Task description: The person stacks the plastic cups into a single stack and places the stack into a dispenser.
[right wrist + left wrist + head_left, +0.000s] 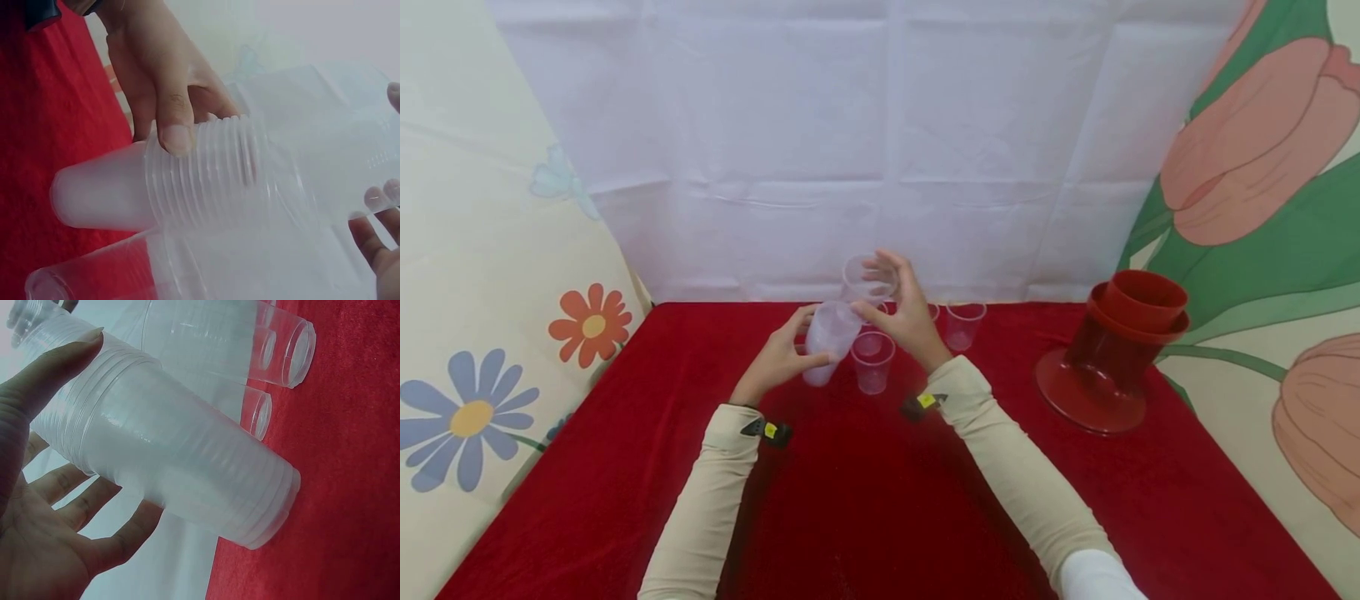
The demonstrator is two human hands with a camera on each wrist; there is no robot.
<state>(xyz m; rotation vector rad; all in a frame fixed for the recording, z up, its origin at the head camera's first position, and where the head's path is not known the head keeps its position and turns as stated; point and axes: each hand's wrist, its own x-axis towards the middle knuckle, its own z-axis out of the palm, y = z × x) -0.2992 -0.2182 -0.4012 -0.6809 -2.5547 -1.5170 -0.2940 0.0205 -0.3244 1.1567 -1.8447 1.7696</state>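
My left hand (778,358) grips a tilted stack of clear plastic cups (835,329), thumb on one side and fingers on the other. In the left wrist view the nested rims of the stack (169,444) lie toward the thumb and the bases point down over the red cloth. Just above the stack's rims, my right hand (910,312) holds a single clear plastic cup (854,277). Its fingertips show through the wall of that cup (350,150) in the right wrist view. Close behind the hands, a clear cup (872,375) stands upright on the table.
More clear cups stand at the back of the table, one of them a cup (964,327) right of my right hand. A red plastic cylinder with a wide round base (1105,367) stands at the right. Red cloth (850,500) covers the table, and a white sheet (850,125) hangs behind.
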